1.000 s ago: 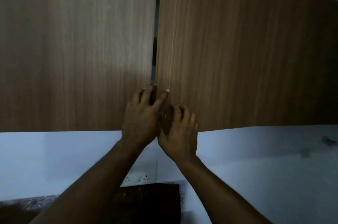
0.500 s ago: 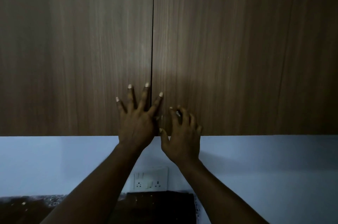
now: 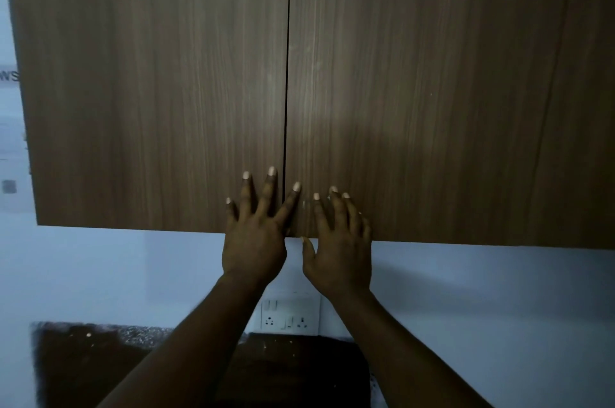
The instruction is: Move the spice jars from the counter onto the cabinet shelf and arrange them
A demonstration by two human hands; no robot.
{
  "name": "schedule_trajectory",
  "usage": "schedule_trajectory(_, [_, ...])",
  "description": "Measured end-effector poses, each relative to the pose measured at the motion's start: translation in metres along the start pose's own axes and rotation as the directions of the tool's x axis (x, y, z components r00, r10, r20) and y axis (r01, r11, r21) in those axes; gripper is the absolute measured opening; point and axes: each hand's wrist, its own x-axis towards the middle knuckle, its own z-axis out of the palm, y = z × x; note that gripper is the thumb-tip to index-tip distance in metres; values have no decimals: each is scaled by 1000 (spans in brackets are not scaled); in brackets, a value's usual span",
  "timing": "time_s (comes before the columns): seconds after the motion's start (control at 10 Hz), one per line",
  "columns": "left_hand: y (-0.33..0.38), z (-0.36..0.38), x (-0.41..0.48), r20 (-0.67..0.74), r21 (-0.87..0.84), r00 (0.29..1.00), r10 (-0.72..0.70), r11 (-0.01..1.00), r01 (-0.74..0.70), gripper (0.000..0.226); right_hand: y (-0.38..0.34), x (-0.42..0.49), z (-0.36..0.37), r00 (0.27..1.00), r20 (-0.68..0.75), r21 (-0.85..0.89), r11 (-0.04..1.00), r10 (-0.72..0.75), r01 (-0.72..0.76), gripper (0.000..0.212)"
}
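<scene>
Doors shut: the left door (image 3: 159, 91) and right door (image 3: 432, 91) meet at a thin dark seam (image 3: 287, 75) running up from between the hands. The left hand (image 3: 254, 241) lies flat on the left door, fingers straight and spread wide, one fingertip across the seam; the right hand (image 3: 337, 248) rests just beside it on the right door, fingers extended and slightly bent, thumb below the lower edge; neither holds anything. No spice jars in view: the shelf is hidden behind the doors, and the dark counter (image 3: 100, 367) below the wrists shows none. Judgement: panels stiff, smooth, handleless, so purchase lies under the bottom edge beneath the palms. Jars, unseen, are presumably small, light and breakable; grip round the body
</scene>
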Motion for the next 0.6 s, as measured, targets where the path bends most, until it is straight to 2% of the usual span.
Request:
schedule_trajectory(0.3, [-8,-7,-31,197,-18,980,-27,999,31,108,-3,7,-35,974,223,41,998,37,-47,73])
schedule_trajectory(0.5, [-46,-32,-45,291,-65,957,-16,997,37,102,-6,10,-81,940,340,232,969,1,-84,76])
schedule_trajectory(0.6, [-73,-52,-44,311,-42,950,-13,999,28,97,-20,13,-113,959,274,396,901,70,-179,74])
